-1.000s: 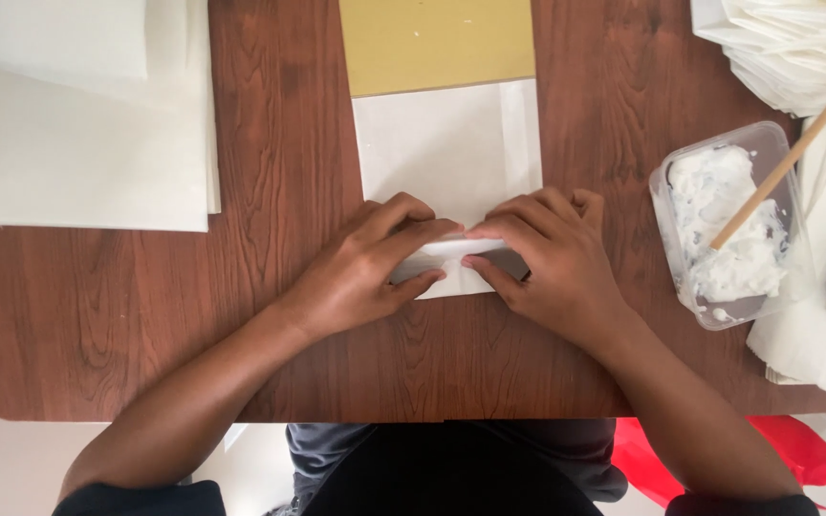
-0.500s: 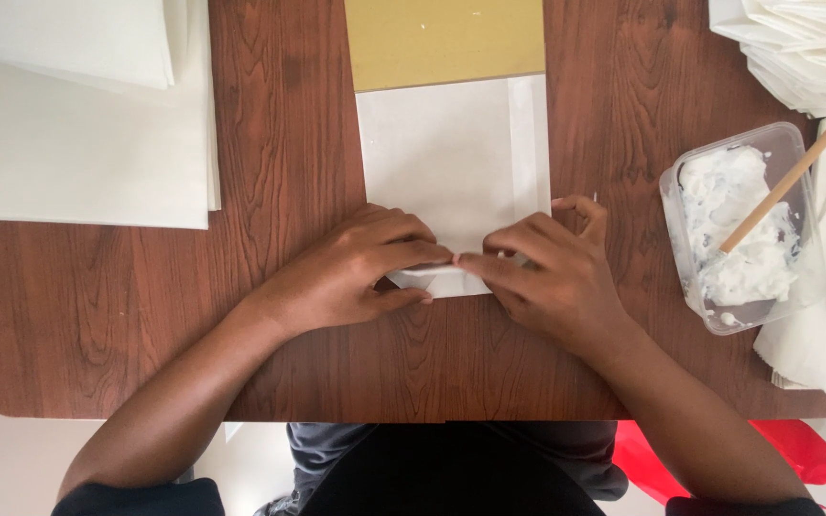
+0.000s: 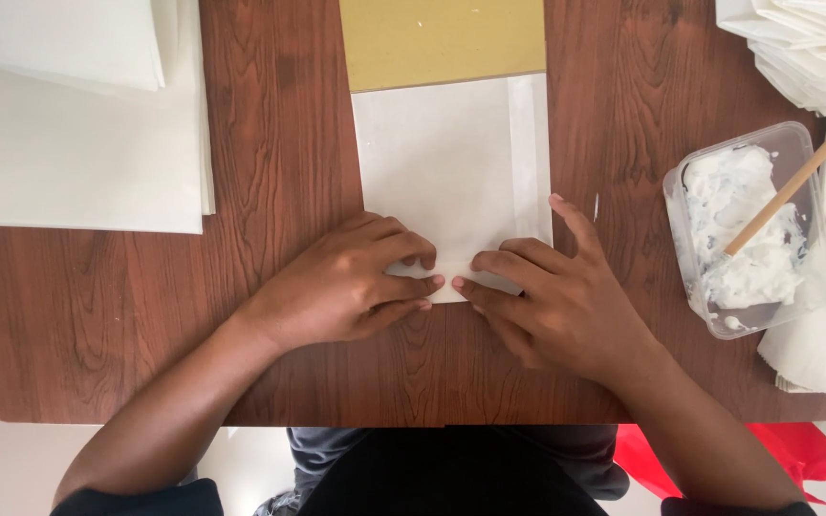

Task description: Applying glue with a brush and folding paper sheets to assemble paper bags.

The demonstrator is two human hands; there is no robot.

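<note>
A white folded paper piece [image 3: 442, 162] lies flat on the brown wooden table [image 3: 279, 143], its far edge against a yellow card [image 3: 442, 38]. My left hand [image 3: 346, 282] presses fingertips down on the paper's near edge at the left. My right hand [image 3: 552, 296] presses the same near edge from the right, fingers spread and flat. The fingertips of both hands nearly meet at the middle of the fold. Neither hand grips anything.
A stack of white sheets [image 3: 69, 115] lies at the far left. At the right stands a clear plastic tub of white paste [image 3: 743, 229] with a wooden stick [image 3: 795, 177] in it. Folded white papers [image 3: 805, 48] are piled at the far right corner.
Both hands have spread flat along the paper's near edge, and the small fold that stood up between them now lies pressed flat.
</note>
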